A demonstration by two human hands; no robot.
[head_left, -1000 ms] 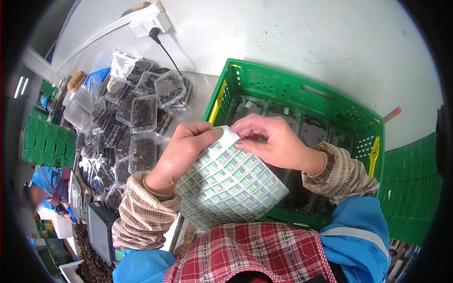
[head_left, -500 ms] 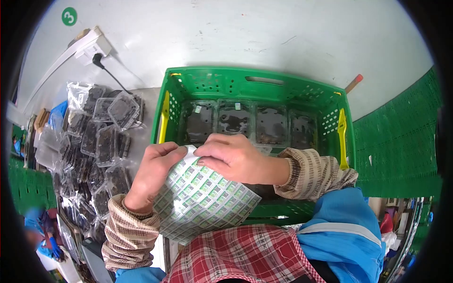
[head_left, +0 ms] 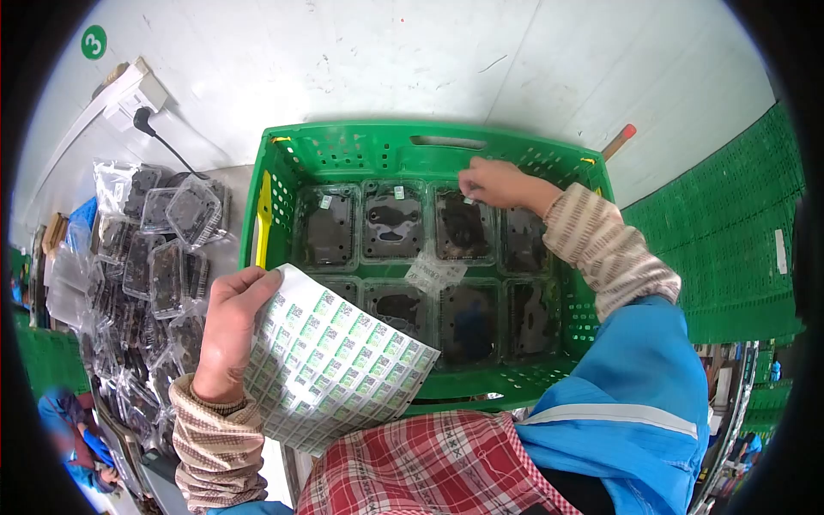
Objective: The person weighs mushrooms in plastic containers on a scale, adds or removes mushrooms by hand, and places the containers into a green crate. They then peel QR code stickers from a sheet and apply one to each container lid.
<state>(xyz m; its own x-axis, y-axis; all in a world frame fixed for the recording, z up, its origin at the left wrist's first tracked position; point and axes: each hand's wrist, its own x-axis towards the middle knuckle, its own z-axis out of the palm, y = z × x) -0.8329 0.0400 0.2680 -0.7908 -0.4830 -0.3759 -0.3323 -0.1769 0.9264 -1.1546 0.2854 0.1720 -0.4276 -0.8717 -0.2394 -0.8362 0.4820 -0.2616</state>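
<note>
My left hand (head_left: 229, 330) pinches the top corner of a sheet of small green-and-white labels (head_left: 343, 360), which hangs in front of the green crate (head_left: 378, 137). Over the third box of the back row (head_left: 463, 227), my right hand (head_left: 498, 183) has its fingers closed on a small label (head_left: 469, 200), at that box's upper edge. Clear lidded boxes with dark contents stand in two rows in the crate. The first box (head_left: 329, 232) and second box (head_left: 393, 227) at the back each bear a small label. Some front boxes are partly hidden by the sheet.
Many clear plastic boxes (head_left: 142, 266) are piled left of the crate. Behind them are a power strip (head_left: 137, 94) and a black plug. A red-tipped handle (head_left: 620, 140) sticks up behind the crate's right corner. Another person (head_left: 77, 433) is at the lower left.
My right hand has left the sheet and moved up and right over the back row, with a small label in its fingers. My left hand and the sheet have shifted left and slightly down.
</note>
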